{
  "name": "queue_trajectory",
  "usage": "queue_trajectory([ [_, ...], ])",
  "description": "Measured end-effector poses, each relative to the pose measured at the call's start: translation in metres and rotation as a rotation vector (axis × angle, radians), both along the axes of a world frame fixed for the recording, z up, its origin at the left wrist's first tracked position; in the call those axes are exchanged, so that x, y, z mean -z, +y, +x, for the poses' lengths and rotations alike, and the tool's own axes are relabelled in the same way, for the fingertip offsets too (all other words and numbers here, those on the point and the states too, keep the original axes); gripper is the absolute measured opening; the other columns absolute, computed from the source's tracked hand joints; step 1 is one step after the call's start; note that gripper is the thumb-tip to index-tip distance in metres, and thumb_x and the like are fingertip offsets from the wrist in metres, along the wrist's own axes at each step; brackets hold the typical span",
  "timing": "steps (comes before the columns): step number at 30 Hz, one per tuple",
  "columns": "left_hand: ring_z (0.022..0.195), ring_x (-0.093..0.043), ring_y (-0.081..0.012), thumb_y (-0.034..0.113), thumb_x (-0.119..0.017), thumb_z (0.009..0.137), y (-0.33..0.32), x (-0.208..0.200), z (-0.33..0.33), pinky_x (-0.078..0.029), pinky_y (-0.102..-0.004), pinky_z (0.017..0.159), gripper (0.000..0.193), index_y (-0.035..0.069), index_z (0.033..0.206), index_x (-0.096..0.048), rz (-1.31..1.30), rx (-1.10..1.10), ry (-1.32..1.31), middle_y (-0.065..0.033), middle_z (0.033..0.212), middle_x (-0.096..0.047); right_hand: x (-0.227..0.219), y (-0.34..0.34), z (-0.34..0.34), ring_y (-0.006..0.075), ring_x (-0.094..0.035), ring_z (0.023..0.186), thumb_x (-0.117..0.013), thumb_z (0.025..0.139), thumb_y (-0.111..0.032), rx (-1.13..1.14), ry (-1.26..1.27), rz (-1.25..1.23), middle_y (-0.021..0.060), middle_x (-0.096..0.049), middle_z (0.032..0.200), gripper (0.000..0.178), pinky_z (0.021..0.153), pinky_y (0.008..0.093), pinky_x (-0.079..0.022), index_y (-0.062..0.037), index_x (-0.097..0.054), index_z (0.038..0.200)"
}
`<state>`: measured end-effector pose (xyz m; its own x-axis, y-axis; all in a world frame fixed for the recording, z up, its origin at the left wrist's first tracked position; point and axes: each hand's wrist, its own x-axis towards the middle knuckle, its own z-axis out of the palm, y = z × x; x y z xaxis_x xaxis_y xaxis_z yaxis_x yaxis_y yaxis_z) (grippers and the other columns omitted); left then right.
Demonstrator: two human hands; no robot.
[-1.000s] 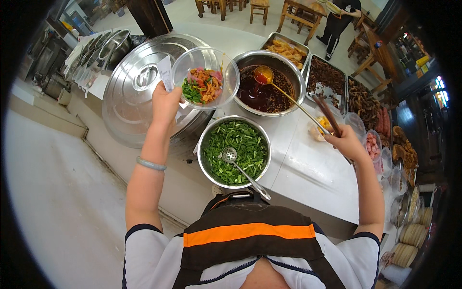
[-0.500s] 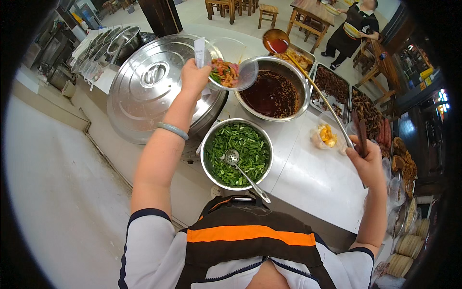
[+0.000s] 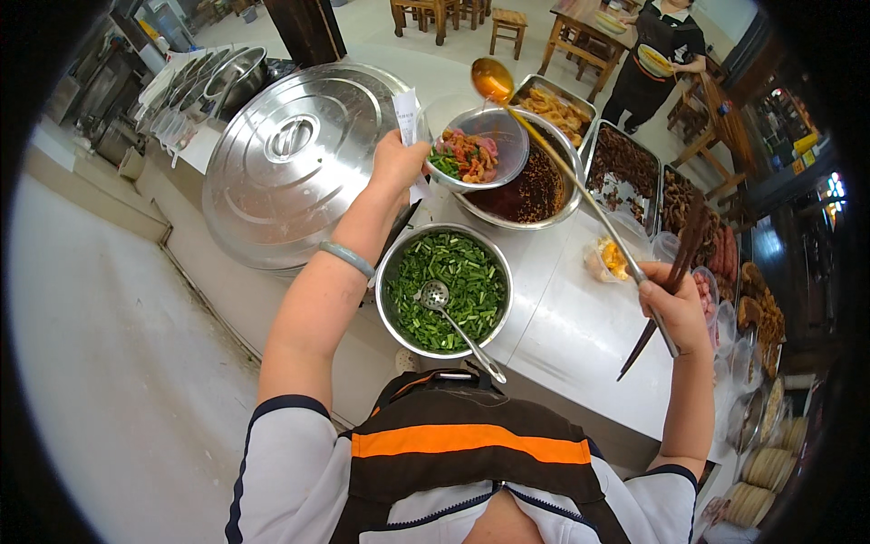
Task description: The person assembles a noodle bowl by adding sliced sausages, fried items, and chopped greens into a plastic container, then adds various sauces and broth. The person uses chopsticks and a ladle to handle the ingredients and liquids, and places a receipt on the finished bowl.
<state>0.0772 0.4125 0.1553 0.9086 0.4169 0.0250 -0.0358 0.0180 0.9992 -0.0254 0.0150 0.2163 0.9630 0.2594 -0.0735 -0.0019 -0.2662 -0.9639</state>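
My left hand [image 3: 400,166] grips a clear plastic bowl [image 3: 517,156] by its left side, with a white paper slip [image 3: 406,116] beside the fingers. Mixed meat and greens lie inside it. The bowl hangs above a metal basin of dark red chili sauce [image 3: 535,201], covering part of it. My right hand [image 3: 675,313] is closed around a long-handled ladle [image 3: 598,199] and a pair of dark chopsticks [image 3: 691,238]. Just beyond the plastic bowl, the ladle's cup is tilted and holds orange-red liquid. Nearer me stands a metal bowl of chopped greens [image 3: 453,249] with a slotted spoon [image 3: 462,331] in it.
A big lidded pot [image 3: 263,190] fills the left side. Trays of cooked food [image 3: 623,168] line the right, with plastic tubs [image 3: 702,290] alongside. A small tub of yellow food [image 3: 605,260] sits on the counter [image 3: 562,317]. Beyond, a person [image 3: 666,54] carries a dish.
My left hand has brought the plastic bowl rightward over the sauce basin. The ladle's cup has shifted left, and my right hand slightly down and left. The person beyond has come nearer.
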Motion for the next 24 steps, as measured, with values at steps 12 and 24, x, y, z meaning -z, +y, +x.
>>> queue_trajectory([
  [12, 0.055, -0.051, -0.0144, 0.001, -0.057, 0.076, 0.036, 0.000, -0.125, -0.051, -0.0344, 0.063, 0.014, 0.003, 0.088, -0.050, -0.180, -0.016, 0.003, -0.0043, 0.068, -0.052, 0.051, 0.009, 0.045, 0.0264, -0.059, 0.074, -0.068, 0.076, -0.014, 0.016, -0.426, -0.887, 0.0112, -0.062, 0.078, 0.026, 0.067, 0.0366, -0.045, -0.0028, -0.066, 0.099],
  [24, 0.055, -0.051, -0.0132, 0.004, -0.057, 0.083, 0.052, 0.052, -0.268, -0.054, -0.0437, 0.079, 0.007, 0.007, 0.083, -0.050, -0.343, -0.294, 0.064, -0.0016, 0.064, -0.049, 0.042, 0.032, 0.107, 0.0374, -0.062, 0.082, -0.063, 0.077, -0.023, -0.269, -0.527, -1.258, 0.0189, -0.065, 0.082, 0.021, 0.072, 0.0451, -0.049, -0.0050, -0.067, 0.087],
])
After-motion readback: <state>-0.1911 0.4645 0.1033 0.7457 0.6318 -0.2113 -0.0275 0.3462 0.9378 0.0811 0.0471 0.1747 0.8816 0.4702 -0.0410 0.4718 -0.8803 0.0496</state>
